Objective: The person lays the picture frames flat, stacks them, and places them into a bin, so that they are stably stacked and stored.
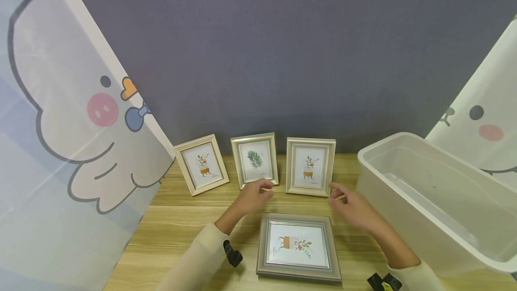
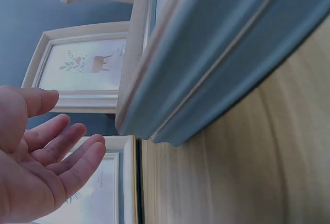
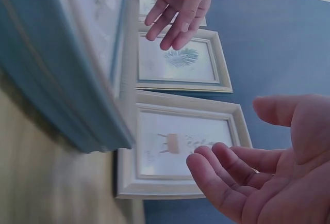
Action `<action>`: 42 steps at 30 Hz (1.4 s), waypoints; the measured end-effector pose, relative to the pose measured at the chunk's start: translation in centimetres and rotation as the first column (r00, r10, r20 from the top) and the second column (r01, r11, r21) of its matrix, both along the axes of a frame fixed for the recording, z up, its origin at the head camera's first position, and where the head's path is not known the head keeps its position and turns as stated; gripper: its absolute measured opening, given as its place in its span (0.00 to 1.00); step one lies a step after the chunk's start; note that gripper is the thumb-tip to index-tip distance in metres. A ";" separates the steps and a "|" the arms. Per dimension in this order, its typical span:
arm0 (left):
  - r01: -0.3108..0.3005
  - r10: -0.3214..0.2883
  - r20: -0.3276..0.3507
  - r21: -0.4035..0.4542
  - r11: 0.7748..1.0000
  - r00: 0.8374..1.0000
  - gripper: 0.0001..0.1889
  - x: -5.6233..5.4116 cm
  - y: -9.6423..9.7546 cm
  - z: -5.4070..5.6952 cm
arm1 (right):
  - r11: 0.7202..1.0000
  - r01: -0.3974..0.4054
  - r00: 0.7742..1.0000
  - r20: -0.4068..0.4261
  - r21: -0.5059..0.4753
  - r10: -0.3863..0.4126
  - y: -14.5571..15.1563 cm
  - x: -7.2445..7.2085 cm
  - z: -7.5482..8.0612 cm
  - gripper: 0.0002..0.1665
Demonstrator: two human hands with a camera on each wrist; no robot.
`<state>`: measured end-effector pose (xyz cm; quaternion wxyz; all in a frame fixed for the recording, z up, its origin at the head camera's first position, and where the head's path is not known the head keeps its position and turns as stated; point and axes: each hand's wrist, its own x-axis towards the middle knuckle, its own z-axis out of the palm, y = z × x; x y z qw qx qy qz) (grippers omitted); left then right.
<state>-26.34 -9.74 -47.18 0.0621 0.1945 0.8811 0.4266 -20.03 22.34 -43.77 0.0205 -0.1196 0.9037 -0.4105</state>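
Observation:
My left hand [image 1: 254,196] hovers before the middle picture frame [image 1: 256,158], which shows a green leaf; its fingers are loosely bent with nothing in them. My right hand [image 1: 350,203] is beside the lower right corner of the right-hand picture frame [image 1: 310,166], which has a potted plant print. The right wrist view shows the right hand [image 3: 268,167] relaxed, holding nothing. In the left wrist view the left hand [image 2: 46,157] is likewise unfilled. Nearest my body, a larger grey-brown picture frame [image 1: 299,273] lies flat on the table between my forearms.
A third standing frame [image 1: 201,164] leans at the left, angled inward. On the right stands a deep white plastic bin [image 1: 416,219]. Behind the row of frames rises a dark grey backdrop [image 1: 258,57]. The tabletop [image 1: 161,237] is wood-grained.

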 end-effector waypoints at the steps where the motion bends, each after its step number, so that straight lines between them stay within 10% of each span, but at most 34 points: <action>1: 0.002 -0.002 0.003 0.005 1.000 1.000 0.18 -0.2 0.2 0.1 | 1.000 0.007 1.000 -0.025 0.014 -0.007 -0.1 -0.3 0.3 0.28; 15: -0.061 0.056 0.089 0.058 0.996 0.994 0.21 -2.5 2.2 0.6 | 0.997 0.022 0.972 -0.232 -0.068 -0.037 -3.2 -4.8 4.8 0.24; 24: -0.119 0.102 0.129 0.135 0.984 0.986 0.28 -3.7 3.1 0.7 | 0.986 0.163 0.881 -0.456 0.045 -0.125 -4.3 -7.9 6.6 0.20; 36: -0.144 0.091 0.230 0.225 0.964 0.969 0.32 -5.1 4.7 0.3 | 0.955 0.154 0.928 -0.370 0.252 -0.053 -4.7 -10.4 5.7 0.27; 42: -0.145 0.088 0.232 0.240 0.960 0.969 0.31 -5.5 5.3 0.0 | 0.927 0.214 0.912 -0.403 0.307 -0.077 -4.5 -10.7 5.3 0.26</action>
